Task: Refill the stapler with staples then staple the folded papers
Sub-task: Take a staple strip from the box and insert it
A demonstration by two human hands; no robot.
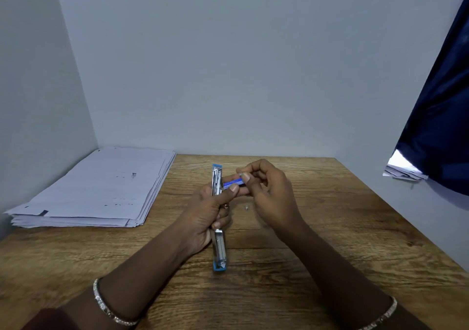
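Observation:
A blue stapler point(219, 251) is swung fully open into one long strip and held above the wooden table point(317, 241). My left hand point(206, 215) grips it round the middle, and its thumb and forefinger also pinch one end of a small blue staple box point(233, 183). My right hand point(269, 190) pinches the other end of that box with thumb and forefinger. A stack of white papers point(101, 187) lies at the table's back left.
A tiny loose piece, perhaps a staple point(246, 207), lies on the table below my right hand. Grey walls close the left and the back. A dark blue curtain point(439, 106) hangs at the right, with more paper point(403, 171) under its edge.

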